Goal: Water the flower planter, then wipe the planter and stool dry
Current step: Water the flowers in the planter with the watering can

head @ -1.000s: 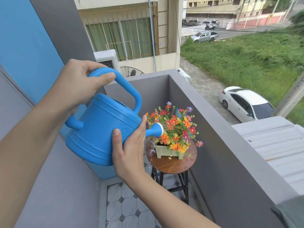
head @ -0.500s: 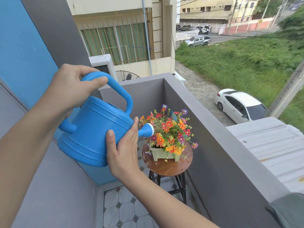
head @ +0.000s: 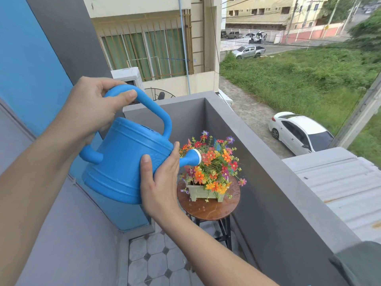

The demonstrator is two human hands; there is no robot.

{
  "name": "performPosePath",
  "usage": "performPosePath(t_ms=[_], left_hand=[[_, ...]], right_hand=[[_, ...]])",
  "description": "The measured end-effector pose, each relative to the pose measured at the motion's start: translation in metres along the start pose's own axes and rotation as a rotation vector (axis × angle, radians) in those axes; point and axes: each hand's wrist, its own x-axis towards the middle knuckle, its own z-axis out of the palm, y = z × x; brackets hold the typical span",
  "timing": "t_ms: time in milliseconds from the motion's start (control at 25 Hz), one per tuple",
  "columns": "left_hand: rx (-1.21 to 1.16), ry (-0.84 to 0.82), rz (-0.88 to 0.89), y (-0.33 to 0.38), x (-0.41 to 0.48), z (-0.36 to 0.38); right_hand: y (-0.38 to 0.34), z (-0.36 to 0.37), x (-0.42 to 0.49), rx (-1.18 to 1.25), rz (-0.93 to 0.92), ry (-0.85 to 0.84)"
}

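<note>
A blue watering can (head: 125, 162) is tilted forward, its white-tipped spout over the flowers. My left hand (head: 90, 106) grips the can's top handle. My right hand (head: 160, 182) presses against the can's front side below the spout. A pale green planter (head: 204, 191) full of orange, red and purple flowers stands on a round brown wooden stool (head: 210, 209) with black legs. Water drops and wet patches show on the stool top.
The stool sits in the corner of a narrow balcony, against the grey parapet wall (head: 268, 182). A blue wall (head: 26, 65) runs along the left. Grey and white floor tiles (head: 156, 256) lie below. A street and a white car (head: 299, 133) are far below.
The view has shifted slightly; the can stays tilted over the flowers with both hands in the same grip. More water drops show on the stool top.
</note>
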Motion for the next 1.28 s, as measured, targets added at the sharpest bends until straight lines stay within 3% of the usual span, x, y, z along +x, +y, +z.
performPosePath(t_ms=[160, 360, 640, 800, 960, 1280], left_hand=[[-0.001, 0.113, 0.017, -0.006, 0.003, -0.005], [0.054, 0.056, -0.014, -0.003, 0.003, -0.009], [-0.005, -0.055, -0.053, 0.008, 0.000, 0.007], [-0.049, 0.032, -0.034, 0.010, 0.003, 0.015], [-0.054, 0.139, -0.039, 0.008, 0.003, 0.015], [-0.042, 0.137, -0.102, -0.012, -0.019, 0.024]], right_hand=[[-0.003, -0.004, 0.018, -0.054, -0.019, -0.049], [-0.001, 0.004, 0.010, -0.034, 0.001, -0.109], [0.010, -0.003, -0.003, 0.072, -0.010, -0.009], [0.006, -0.018, 0.016, 0.017, -0.035, 0.017], [0.005, -0.025, 0.031, -0.063, -0.034, -0.066], [0.025, -0.032, 0.011, -0.043, 0.019, -0.204]])
